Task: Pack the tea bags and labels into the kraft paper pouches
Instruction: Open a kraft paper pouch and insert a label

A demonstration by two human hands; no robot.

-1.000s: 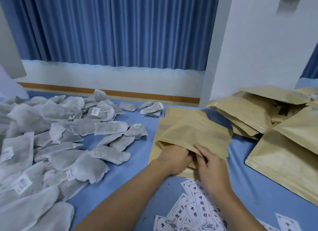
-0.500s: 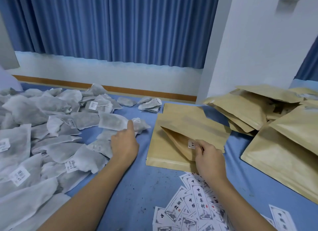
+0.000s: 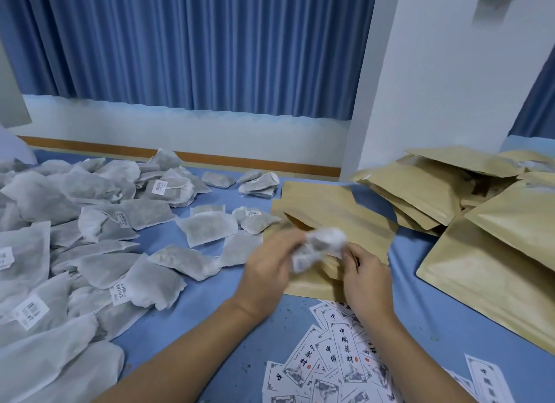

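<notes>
Over kraft pouch (image 3: 345, 210), left hand (image 3: 267, 270) clutching crumpled tea bag (image 3: 321, 246), right hand (image 3: 366, 279) pinching pouch

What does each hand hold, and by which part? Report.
The left hand grips a crumpled white mesh tea bag by its left end, though the view is blurred. The right hand pinches the flat brown kraft paper pouch at its open mouth's near lip.
</notes>
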